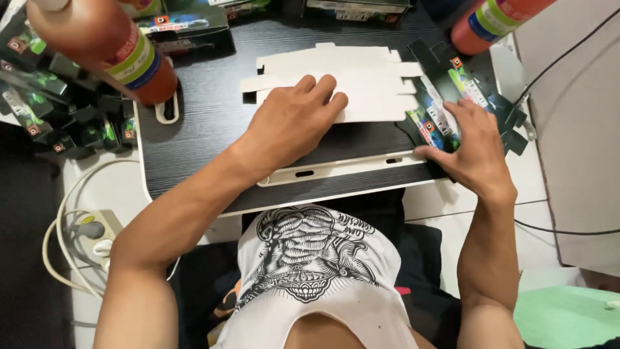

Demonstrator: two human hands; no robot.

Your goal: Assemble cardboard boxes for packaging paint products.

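A heap of folded dark cartons (58, 116) with green print is lying at the far left beside the black table (200, 129). Two orange bottles are showing, each banded green and blue: one (106, 45) at upper left, one (494, 22) at upper right. The left hand (294, 123) is pressing flat, fingers together, on one unfolded white carton blank (368, 81) mid-table. The right hand (475, 148) is gripping, fingers clamped, one dark printed carton (445, 103) at the table's right edge
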